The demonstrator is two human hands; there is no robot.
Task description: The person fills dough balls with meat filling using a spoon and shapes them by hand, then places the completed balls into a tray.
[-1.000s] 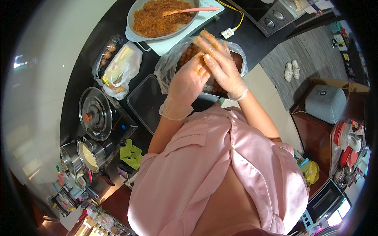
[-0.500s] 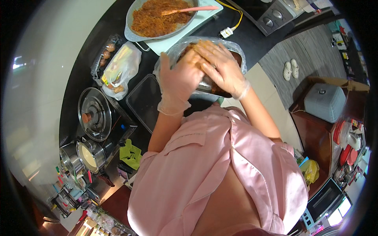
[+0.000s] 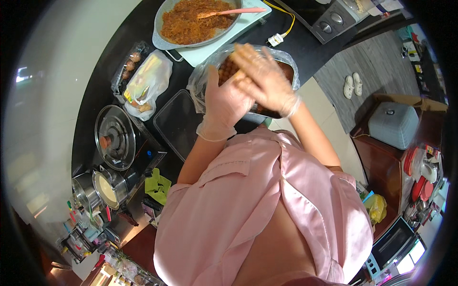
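The black counter lies bare near its right edge; farther back stands a pan of orange-brown shreds, cut off above. Over the bag-lined tray at the front edge, gloved left hand and right hand, blurred, press together, partly hiding its brown balls; I cannot tell what, if anything, they enclose.

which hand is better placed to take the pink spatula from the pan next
Probably the right hand: it lies over the left hand, its fingers point up toward the pan, and the pink spatula has its handle sticking out over the right rim.
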